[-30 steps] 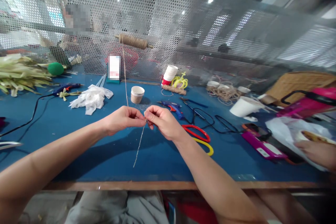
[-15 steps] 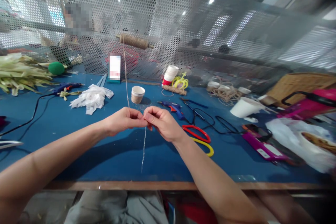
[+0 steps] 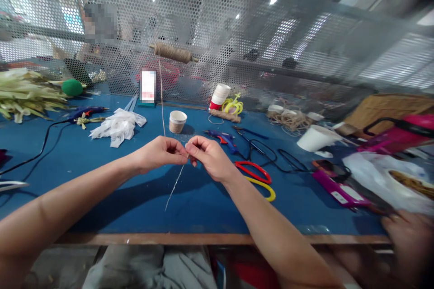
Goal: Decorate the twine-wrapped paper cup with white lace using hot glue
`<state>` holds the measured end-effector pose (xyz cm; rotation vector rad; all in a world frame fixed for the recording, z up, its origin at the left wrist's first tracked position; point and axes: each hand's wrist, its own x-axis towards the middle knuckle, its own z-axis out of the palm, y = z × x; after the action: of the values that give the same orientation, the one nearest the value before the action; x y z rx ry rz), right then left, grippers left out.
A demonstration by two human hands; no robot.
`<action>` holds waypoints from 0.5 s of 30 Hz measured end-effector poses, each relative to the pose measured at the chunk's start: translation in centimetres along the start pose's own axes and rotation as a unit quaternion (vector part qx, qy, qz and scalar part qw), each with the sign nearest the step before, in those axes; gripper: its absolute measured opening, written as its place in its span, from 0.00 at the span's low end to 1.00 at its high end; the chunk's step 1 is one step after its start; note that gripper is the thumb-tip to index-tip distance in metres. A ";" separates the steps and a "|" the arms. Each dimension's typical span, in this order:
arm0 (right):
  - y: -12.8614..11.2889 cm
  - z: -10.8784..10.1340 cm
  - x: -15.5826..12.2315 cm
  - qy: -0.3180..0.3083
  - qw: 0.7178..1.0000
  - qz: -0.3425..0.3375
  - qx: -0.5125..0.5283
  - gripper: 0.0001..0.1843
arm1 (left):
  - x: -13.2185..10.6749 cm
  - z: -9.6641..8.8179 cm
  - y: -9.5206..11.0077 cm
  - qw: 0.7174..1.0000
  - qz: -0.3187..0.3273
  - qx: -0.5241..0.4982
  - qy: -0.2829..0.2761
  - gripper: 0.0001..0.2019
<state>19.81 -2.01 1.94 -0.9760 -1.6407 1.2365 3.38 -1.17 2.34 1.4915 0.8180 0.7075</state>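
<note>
My left hand (image 3: 166, 151) and my right hand (image 3: 208, 153) meet at the fingertips above the blue table, both pinched on a thin twine (image 3: 162, 99). This twine runs down from a brown spool (image 3: 172, 53) on a stick at the mesh panel and passes to my left hand. A pale, twisted loose end (image 3: 174, 185) hangs below my fingers, slanting to the lower left. The exact spot of the pinch is hidden by the fingers. Just beyond my hands stands a small paper cup (image 3: 177, 122) with a brown wrapped lower part.
Right of my hands lie a blue glue gun (image 3: 224, 139) and red-and-yellow-handled scissors (image 3: 254, 172). White crumpled strips (image 3: 118, 126) and pale husks (image 3: 30, 92) are at left. Another person's hand (image 3: 408, 230) is at the right edge, near a plastic bag (image 3: 369, 176).
The hanging loose end has swung from nearly vertical to a slant toward the lower left. My hands have barely moved. Another person's hand has come into view at the lower right.
</note>
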 end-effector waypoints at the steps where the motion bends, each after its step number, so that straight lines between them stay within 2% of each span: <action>1: 0.0 0.0 0.0 0.000 1.000 0.000 -0.005 0.16 | 0.0 0.0 -0.1 1.000 0.000 0.001 0.004 0.07; 6: -0.2 0.2 0.0 -0.007 1.000 0.002 0.015 0.15 | 0.0 0.0 -0.4 1.000 0.002 -0.015 0.001 0.08; 9: -0.1 0.0 0.0 -0.051 0.996 0.011 0.076 0.14 | -0.2 -0.1 -0.2 0.999 -0.005 -0.037 -0.026 0.09; 12: 0.0 -0.3 0.1 -0.093 0.985 0.038 0.142 0.17 | -0.3 -0.2 0.1 0.996 -0.016 -0.064 -0.053 0.09; 15: 0.2 -0.6 0.3 -0.066 0.977 0.061 0.193 0.15 | -0.3 -0.2 0.3 0.996 -0.029 -0.077 -0.043 0.10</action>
<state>20.28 -1.46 1.92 -0.7719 -1.3789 1.6586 3.03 -1.29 2.68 1.3449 0.7210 0.6438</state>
